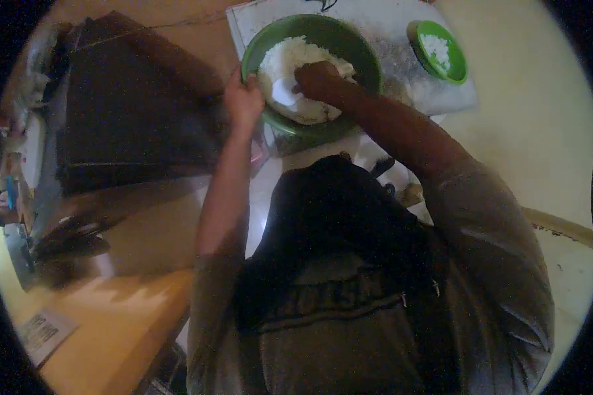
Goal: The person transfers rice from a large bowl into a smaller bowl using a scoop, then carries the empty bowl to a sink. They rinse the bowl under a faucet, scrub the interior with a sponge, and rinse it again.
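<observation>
A large green bowl (377, 62) with a white, crumbly mass (296, 56) in it stands at the top middle. My left hand (246, 99) grips the bowl's left rim, with the thumb over the edge. Inside the bowl, my right hand (319, 82) is closed over the white mass, next to a smooth, pale round item (284, 92). Whether its fingers hold that item cannot be made out. A small green bowl (460, 71) with white bits in it sits to the right.
Both bowls stand on a pale, stained surface (402, 99). A large dark box-like object (138, 105) is at the left. An orange-brown surface (122, 322) with a printed paper (46, 336) lies at the lower left.
</observation>
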